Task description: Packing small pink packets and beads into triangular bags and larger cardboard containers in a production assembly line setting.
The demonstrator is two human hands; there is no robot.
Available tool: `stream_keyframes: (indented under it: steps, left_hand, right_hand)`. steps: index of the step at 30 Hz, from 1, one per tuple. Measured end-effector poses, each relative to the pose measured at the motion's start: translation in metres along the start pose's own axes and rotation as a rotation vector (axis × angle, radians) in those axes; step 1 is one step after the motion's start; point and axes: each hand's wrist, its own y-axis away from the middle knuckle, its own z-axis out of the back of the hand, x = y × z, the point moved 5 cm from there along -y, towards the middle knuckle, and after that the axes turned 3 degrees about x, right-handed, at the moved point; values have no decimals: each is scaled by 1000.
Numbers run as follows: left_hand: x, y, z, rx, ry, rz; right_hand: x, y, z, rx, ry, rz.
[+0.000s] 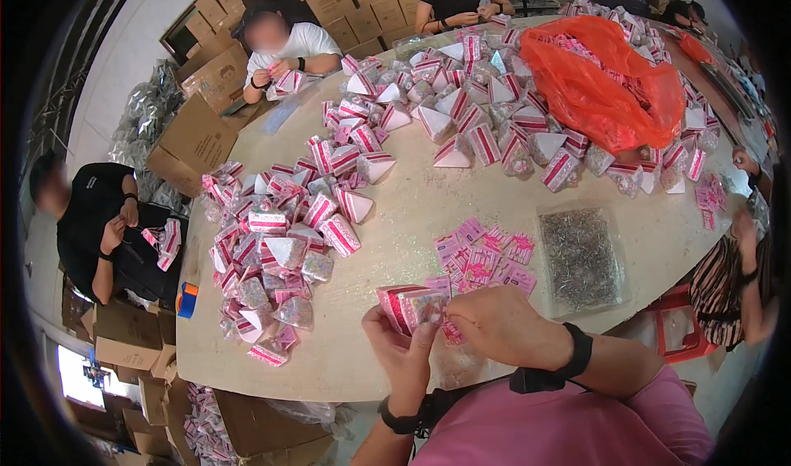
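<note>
My left hand grips a toy cake slice with white and pink layers and a glittery clear side, holding it over the near edge of the table. Fingers curled, my right hand is closed in a pinch at the slice's right side. Whatever sits between those fingertips is hidden. Just beyond my hands lies a loose heap of small pink printed cards. Right of the cards is a clear shallow tray full of tiny metal pins or fasteners.
Similar slices fill a left pile and a far pile. An orange-red plastic bag sits on the far pile. A blue-and-orange tape roll is at the left edge. Co-workers sit around the table; cardboard boxes stand beyond.
</note>
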Motion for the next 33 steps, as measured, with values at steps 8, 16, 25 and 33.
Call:
stream_keyframes:
  steps: [8, 16, 25, 33]
  left_hand:
    - [-1, -3, -3, -81, 39, -167]
    - [11, -5, -4, 41, 305, -23]
    - [11, -6, -1, 106, 118, -43]
    - [23, -3, -1, 209, 612, 284]
  right_hand:
    - [-12, -1, -8, -25, -438, -219]
    - [-3, -4, -5, 20, -379, -190]
    - [-6, -9, -5, 73, -385, -158]
    - [7, -13, 8, 135, -322, -106]
